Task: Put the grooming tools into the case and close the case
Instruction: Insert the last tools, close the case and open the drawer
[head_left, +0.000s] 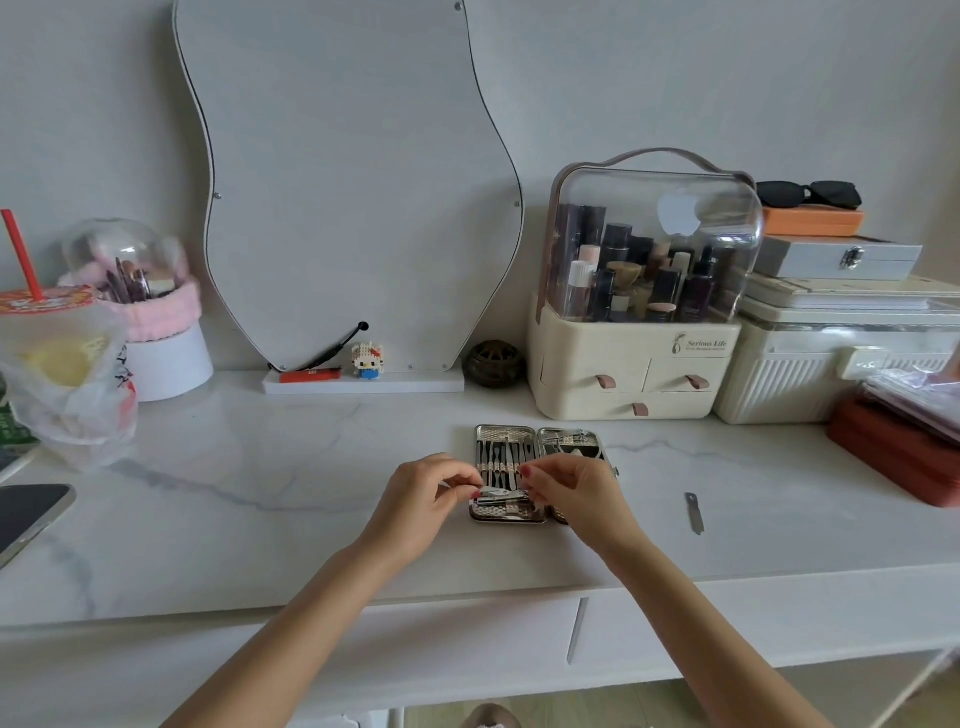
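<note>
One metal file (693, 513) lay alone on the marble table (260, 467), at 3 o'clock from the open case (537, 470), w/ a cosmetics organizer (634, 332) at 12. Case held a row of tools; exact count unclear. Left hand (423, 496) & right hand (574, 493) both pinched a nail clipper (501, 496) over the case's near edge.

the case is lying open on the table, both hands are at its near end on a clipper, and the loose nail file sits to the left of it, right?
Not quite: the head view shows the nail file lying right of the case, not left. The rest holds: the case is open and both hands, left and right, pinch a clipper.
</note>
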